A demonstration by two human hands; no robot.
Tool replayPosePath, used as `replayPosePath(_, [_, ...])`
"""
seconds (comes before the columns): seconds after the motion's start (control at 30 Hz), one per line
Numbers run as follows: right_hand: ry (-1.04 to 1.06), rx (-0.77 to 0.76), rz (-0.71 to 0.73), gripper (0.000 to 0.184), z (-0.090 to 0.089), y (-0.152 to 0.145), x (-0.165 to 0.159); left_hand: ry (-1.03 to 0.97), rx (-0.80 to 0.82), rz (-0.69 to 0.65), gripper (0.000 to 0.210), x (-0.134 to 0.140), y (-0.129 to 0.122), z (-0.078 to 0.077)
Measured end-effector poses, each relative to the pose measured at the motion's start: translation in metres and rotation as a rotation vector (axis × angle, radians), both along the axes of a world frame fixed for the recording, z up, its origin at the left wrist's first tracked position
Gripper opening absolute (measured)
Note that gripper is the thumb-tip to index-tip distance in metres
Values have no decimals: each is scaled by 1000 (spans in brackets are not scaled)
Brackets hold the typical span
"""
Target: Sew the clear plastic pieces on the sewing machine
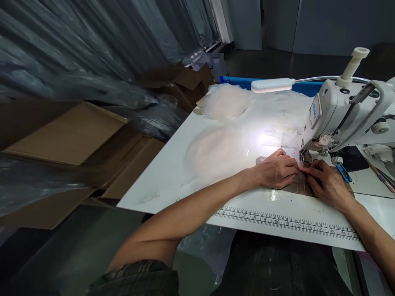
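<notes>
Black-on-white ruler marks (286,223) run along the near edge of the tabletop (163,187), on the person's side of the hands. Left hand (277,169): fingers bent and drawn together, knuckles up. Right hand (328,183): thumb and forefinger narrowed, directed at the left fingertips. The hands nearly meet; whether either pinches material cannot be determined. A brown plate (299,186) lies beneath and between them. Thin white cloth (290,142) lies just beyond the left fingertips, beside the needle end of the sewing machine (327,107), which stands beyond the right hand. A blue tool (345,174) and a black flat object (354,158) lie right of the right hand. Beyond the left hand, two pale bundles (228,102) rest on the tabletop. A lit lamp (273,85) hangs farther out. Cardboard boxes (70,131) stand well left of the hands, with plastic sheeting (101,45) behind.
</notes>
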State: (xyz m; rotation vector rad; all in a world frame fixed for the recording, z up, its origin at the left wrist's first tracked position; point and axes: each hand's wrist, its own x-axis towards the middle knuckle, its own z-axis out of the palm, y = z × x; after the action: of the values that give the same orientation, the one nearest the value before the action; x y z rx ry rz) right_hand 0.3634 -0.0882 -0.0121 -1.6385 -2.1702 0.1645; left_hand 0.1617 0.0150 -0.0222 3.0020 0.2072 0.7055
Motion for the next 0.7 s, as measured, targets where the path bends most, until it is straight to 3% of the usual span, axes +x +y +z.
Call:
replayPosePath(0.2, [-41, 30, 27, 35, -1, -1, 0, -98, -7, 44, 26, 0, 3, -4])
replayPosePath(0.47, [-25, 15, 36, 36, -3, -2, 0, 50, 17, 52, 25, -3, 3, 3])
replayPosePath(0.7, [-93, -41, -9, 41, -2, 1, -1, -76, -24, -11, 22, -2, 4, 3])
